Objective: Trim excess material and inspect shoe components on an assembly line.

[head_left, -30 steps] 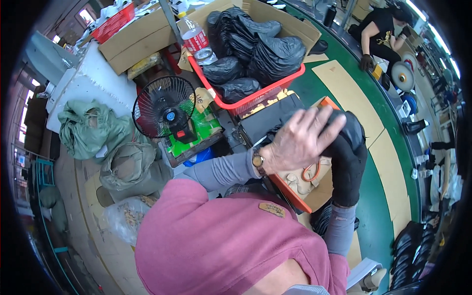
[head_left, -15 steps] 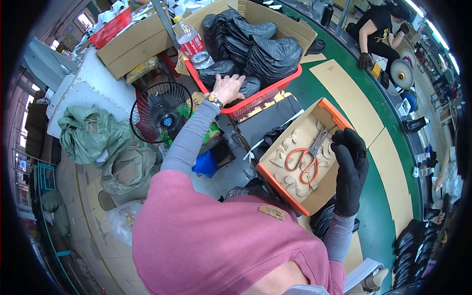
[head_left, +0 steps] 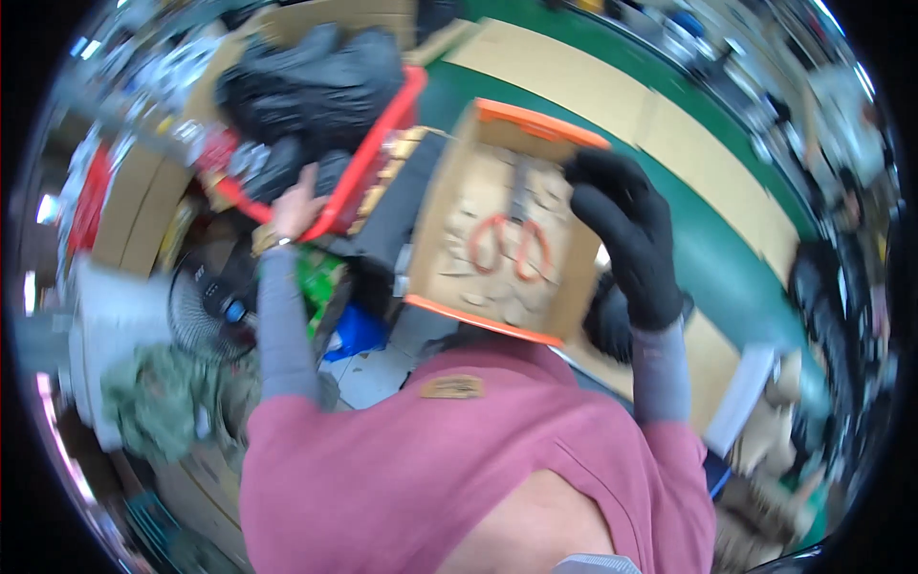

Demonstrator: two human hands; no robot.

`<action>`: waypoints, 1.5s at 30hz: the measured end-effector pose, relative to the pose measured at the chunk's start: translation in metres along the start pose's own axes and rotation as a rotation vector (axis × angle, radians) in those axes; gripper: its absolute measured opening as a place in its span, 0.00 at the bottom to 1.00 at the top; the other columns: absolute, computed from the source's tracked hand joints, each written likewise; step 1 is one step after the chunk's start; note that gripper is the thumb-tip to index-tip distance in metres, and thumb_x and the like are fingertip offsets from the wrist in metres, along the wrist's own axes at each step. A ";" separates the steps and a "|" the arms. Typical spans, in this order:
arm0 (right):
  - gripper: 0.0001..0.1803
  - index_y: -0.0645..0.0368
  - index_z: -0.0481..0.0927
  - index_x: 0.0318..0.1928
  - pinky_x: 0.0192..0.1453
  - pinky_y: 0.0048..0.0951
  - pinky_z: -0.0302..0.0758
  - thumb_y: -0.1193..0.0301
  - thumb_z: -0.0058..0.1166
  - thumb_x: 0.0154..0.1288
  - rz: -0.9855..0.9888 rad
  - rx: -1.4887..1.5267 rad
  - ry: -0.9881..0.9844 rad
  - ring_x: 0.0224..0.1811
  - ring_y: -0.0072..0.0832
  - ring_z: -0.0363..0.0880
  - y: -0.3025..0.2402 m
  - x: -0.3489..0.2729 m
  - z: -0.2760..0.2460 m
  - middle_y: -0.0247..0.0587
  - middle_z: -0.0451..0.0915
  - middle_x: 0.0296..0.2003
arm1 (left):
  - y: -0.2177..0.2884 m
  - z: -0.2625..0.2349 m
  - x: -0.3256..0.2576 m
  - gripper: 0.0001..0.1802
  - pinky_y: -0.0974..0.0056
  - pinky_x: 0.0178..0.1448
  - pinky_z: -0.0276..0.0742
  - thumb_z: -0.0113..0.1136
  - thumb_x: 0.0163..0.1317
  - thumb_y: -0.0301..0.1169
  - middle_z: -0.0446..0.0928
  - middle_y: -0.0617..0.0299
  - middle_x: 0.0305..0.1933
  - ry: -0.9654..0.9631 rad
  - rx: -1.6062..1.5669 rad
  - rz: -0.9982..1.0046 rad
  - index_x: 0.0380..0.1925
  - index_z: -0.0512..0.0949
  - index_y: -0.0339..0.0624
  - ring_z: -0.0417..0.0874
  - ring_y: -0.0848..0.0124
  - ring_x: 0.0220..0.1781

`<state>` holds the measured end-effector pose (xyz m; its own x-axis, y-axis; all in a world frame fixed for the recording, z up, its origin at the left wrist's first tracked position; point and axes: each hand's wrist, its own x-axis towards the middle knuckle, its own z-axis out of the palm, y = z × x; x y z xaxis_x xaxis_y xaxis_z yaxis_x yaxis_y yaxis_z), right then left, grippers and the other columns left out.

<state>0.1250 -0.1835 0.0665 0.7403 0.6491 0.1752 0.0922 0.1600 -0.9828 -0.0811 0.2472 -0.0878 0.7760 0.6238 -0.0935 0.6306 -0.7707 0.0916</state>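
Note:
My bare left hand (head_left: 297,209), with a wristwatch on its wrist, is at the near edge of the red plastic basket (head_left: 371,153). Motion blurs it, but its fingers look stretched toward the dark bundles (head_left: 311,91) inside. My right hand (head_left: 633,239), in a black glove, hangs beside the right wall of an open cardboard box (head_left: 572,311) with orange ends. Its fingers are bent and apart from the thumb, and nothing shows between them. Inside the box lie orange-handled scissors (head_left: 517,225) among small beige scraps (head_left: 469,273).
A black fan (head_left: 215,311) stands left of my left forearm, near green cloth sacks (head_left: 153,397). Beyond the box runs a green work surface (head_left: 736,225) with cardboard strips (head_left: 564,72). Black shoes or boots (head_left: 824,306) line the right side.
The view has swung, so the basket and box appear farther left, and the picture is blurred. My left hand sits lower against the basket's near edge. The right hand remains beside the box.

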 end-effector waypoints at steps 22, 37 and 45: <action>0.22 0.63 0.79 0.50 0.52 0.32 0.75 0.65 0.65 0.58 0.175 -0.877 0.688 0.45 0.34 0.80 0.092 -0.201 -0.168 0.45 0.82 0.46 | 0.419 -0.082 -0.084 0.14 0.55 0.52 0.77 0.60 0.63 0.34 0.83 0.48 0.41 -0.218 -0.479 1.197 0.42 0.81 0.33 0.84 0.54 0.46; 0.26 0.52 0.76 0.56 0.65 0.45 0.60 0.56 0.59 0.58 -0.035 -1.291 0.247 0.58 0.43 0.69 0.124 -0.155 -0.120 0.42 0.75 0.55 | 0.515 0.028 -0.055 0.10 0.69 0.22 0.81 0.55 0.53 0.18 0.81 0.53 0.24 -0.932 -0.070 0.768 0.35 0.77 0.23 0.84 0.72 0.20; 0.24 0.50 0.77 0.51 0.56 0.46 0.63 0.52 0.59 0.57 -0.027 -1.326 0.160 0.53 0.41 0.72 0.118 -0.149 -0.127 0.41 0.75 0.47 | 0.507 0.033 -0.046 0.22 0.68 0.23 0.81 0.54 0.59 0.27 0.80 0.54 0.23 -0.923 -0.194 0.684 0.52 0.73 0.26 0.83 0.72 0.20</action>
<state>0.1101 -0.3554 -0.0831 0.7891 0.5488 0.2760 0.6135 -0.7268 -0.3087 0.2024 -0.1769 -0.0699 0.7001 -0.3078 -0.6443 0.1382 -0.8269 0.5451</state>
